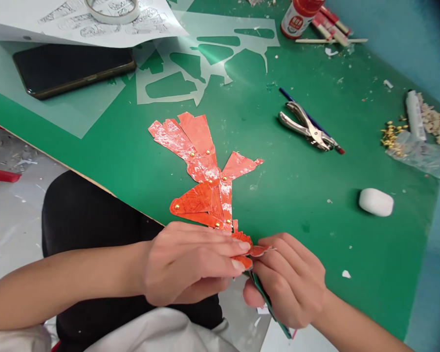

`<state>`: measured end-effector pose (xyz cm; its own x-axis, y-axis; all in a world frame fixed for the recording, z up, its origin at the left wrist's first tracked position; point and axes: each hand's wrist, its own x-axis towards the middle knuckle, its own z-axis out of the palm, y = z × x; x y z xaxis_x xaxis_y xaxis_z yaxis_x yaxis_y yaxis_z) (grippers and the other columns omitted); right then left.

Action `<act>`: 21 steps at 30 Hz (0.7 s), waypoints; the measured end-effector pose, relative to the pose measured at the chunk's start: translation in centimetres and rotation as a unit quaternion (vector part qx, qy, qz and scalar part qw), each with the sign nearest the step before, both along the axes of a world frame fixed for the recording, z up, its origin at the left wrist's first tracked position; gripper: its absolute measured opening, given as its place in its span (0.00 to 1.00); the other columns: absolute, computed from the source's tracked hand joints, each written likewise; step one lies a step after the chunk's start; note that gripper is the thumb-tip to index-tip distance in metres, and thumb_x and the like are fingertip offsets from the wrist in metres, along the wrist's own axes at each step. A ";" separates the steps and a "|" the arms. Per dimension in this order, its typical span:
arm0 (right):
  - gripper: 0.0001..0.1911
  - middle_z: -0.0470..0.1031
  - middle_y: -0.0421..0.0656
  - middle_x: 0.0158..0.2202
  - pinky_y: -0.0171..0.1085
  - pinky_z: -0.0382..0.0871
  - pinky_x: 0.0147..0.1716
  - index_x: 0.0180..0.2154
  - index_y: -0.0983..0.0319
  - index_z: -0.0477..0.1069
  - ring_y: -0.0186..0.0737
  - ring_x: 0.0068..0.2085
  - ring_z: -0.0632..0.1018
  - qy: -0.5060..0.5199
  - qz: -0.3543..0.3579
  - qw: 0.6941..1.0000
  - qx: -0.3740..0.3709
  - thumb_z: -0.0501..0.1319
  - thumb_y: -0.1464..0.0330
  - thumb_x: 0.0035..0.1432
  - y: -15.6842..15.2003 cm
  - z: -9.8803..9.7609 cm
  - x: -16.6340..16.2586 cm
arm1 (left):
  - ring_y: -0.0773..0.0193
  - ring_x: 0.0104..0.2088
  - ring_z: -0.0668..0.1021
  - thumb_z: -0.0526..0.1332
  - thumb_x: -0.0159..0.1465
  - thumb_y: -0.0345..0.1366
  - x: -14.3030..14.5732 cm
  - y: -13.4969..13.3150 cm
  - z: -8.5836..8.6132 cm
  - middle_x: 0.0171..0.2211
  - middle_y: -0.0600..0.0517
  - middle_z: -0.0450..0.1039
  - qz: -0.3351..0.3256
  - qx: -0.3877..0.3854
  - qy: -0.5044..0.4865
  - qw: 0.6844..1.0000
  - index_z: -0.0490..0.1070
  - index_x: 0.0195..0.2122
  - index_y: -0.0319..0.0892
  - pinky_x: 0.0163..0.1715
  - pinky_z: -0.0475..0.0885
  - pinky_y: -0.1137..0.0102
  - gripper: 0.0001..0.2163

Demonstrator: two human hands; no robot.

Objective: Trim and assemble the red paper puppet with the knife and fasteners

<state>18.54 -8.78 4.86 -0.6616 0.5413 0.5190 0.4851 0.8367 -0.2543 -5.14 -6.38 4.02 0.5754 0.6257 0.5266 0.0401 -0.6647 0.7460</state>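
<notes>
Pale cloth (161,335) lies nearest. The left hand's (190,266) close-set fingers press a glossy orange-red jointed paper figure (225,195) at the green table's (308,205) near edge, thumb unclear; the right hand (289,281), curled almost closed, grips its tip. Right, gold-coloured fasteners (390,134) adjoin a crinkled clear plastic bag (425,154).

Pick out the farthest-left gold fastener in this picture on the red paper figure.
The gold fastener at the rounded tip of the piece jutting left from the red paper figure: it sits alone there, while the other visible fasteners lie farther right.
</notes>
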 end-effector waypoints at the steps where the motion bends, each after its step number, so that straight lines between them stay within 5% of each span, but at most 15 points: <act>1: 0.19 0.71 0.41 0.21 0.40 0.63 0.24 0.32 0.62 0.67 0.40 0.26 0.74 0.005 -0.002 1.000 0.004 0.49 0.66 0.78 0.0 0.0 -0.1 | 0.61 0.54 0.84 0.63 0.72 0.27 -0.2 0.0 -0.1 0.48 0.42 0.84 -0.002 0.013 0.007 1.000 0.72 0.49 0.38 0.62 0.78 0.70 0.07; 21: 0.18 0.71 0.43 0.22 0.39 0.63 0.22 0.32 0.62 0.66 0.40 0.26 0.74 0.010 -0.009 0.999 0.043 0.49 0.69 0.77 0.0 -0.4 -0.6 | 0.63 0.57 0.82 0.62 0.73 0.28 0.0 -0.7 -0.6 0.51 0.43 0.83 0.000 0.031 0.010 0.999 0.74 0.49 0.34 0.66 0.76 0.67 0.06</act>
<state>17.95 -8.76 4.41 -0.6414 0.5053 0.5773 0.4955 0.8473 -0.1912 -5.10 -7.04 3.38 0.5865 0.5920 0.5528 0.0536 -0.7094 0.7028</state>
